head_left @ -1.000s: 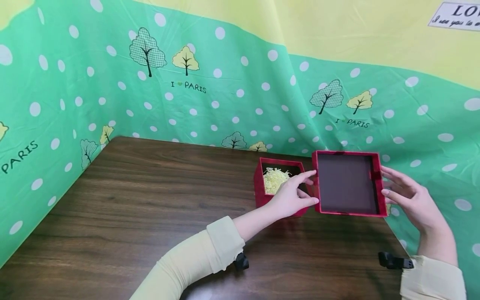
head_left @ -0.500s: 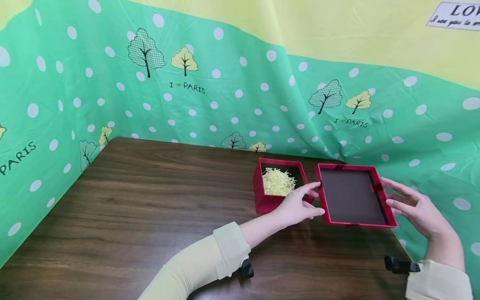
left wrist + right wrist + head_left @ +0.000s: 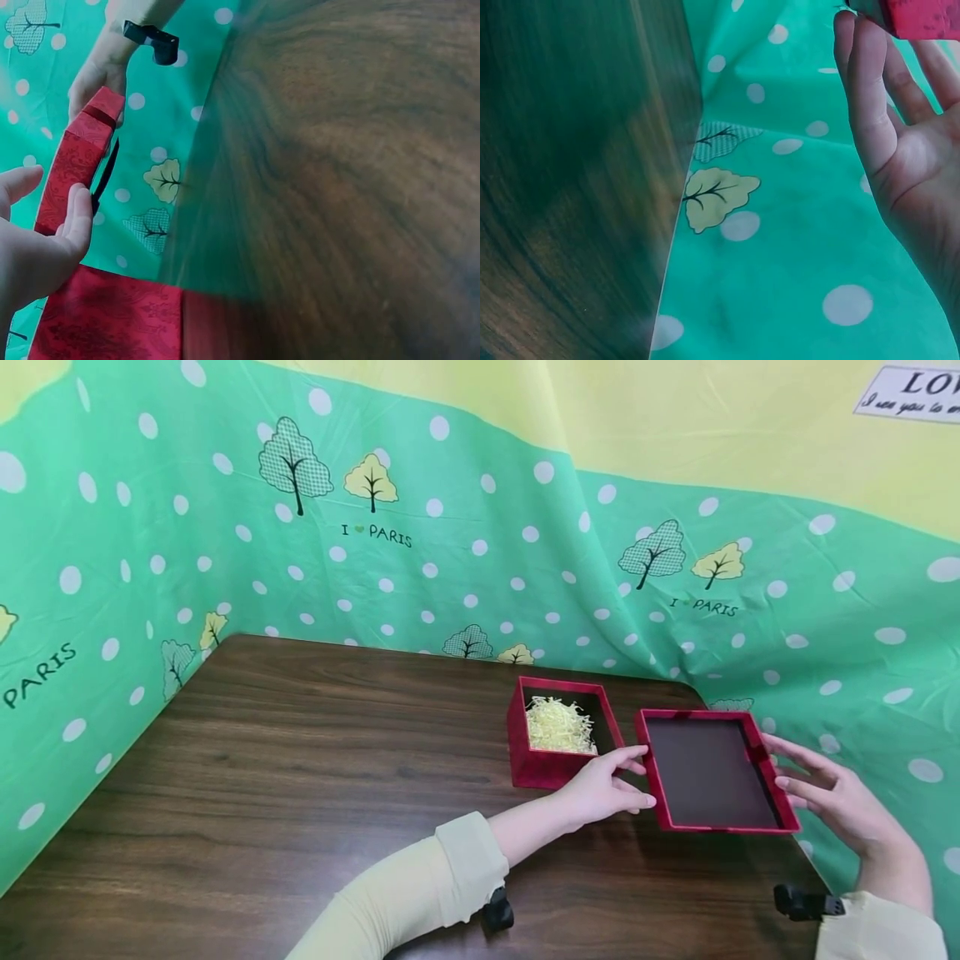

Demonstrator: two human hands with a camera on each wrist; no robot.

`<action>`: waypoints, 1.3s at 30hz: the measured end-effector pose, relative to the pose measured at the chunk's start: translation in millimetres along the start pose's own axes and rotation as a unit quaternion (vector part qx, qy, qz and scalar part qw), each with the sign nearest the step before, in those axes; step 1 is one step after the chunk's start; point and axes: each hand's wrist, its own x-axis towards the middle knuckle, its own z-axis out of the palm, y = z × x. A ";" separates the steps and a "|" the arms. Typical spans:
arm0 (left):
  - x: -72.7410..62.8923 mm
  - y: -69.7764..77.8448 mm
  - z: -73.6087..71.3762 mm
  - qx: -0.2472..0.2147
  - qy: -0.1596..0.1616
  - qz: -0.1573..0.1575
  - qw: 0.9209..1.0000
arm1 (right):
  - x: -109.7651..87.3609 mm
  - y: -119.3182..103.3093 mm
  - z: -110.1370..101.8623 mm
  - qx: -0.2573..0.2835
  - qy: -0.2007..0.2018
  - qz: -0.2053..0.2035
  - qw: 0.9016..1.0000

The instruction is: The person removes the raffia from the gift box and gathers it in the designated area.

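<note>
A red box lid (image 3: 716, 770), its dark inside facing me, is held up between both hands to the right of the box. My left hand (image 3: 603, 789) holds the lid's left side with thumb and fingers. My right hand (image 3: 847, 802) grips the opposite side, thumb in front and other fingers partly behind. Beside the left hand stands the red box (image 3: 547, 770), uncovered, with pale yellow shredded paper (image 3: 558, 725) inside. In the left wrist view the lid (image 3: 71, 172) shows its patterned red side wall, with a thin dark strip along it. Only a corner of the lid (image 3: 930, 19) shows in the right wrist view.
The dark wooden table (image 3: 300, 777) stretches left and forward of the box. A green and yellow printed cloth (image 3: 450, 527) hangs behind and along both sides. The table's right edge runs just beneath the lid and right hand.
Both hands have lowered the lid and brought it slightly right and nearer to me, tilting it back. More of the box opening and shredded paper shows. The box has stayed put.
</note>
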 end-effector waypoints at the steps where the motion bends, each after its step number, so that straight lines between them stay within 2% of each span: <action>1: -0.1 -1.2 0.8 -0.007 -0.002 -0.001 1.000 | -0.2 1.8 -0.5 -0.001 0.000 0.004 1.000; 5: -1.1 -7.0 4.8 -0.030 -0.004 -0.013 0.999 | -1.0 9.3 -2.6 -0.028 0.002 0.021 0.999; 8: -1.7 -12.9 6.9 -0.046 -0.003 -0.027 0.999 | -0.7 14.7 -3.5 -0.043 -0.012 0.025 0.999; 15: 0.2 -21.3 10.6 -0.075 -0.003 -0.043 0.996 | 1.7 26.7 -5.0 0.002 -0.054 0.021 0.998; 20: -0.7 -22.7 13.1 -0.100 0.004 -0.084 0.991 | 4.2 38.9 -5.4 0.025 -0.077 0.037 0.996; 27: -1.6 -27.1 14.7 -0.132 0.002 -0.110 0.985 | 6.0 55.6 -1.3 -0.022 -0.072 0.073 0.994; 30: -1.4 -30.8 14.2 -0.142 -0.001 -0.117 0.983 | 7.0 61.5 2.6 -0.019 -0.067 0.094 0.993; 34: 0.4 -35.0 12.2 -0.146 -0.006 -0.126 0.981 | 9.4 66.9 6.3 0.010 -0.075 0.102 0.992; 39: 1.6 -38.7 9.4 -0.149 -0.017 -0.144 0.978 | 11.0 71.3 10.0 0.004 -0.071 0.131 0.989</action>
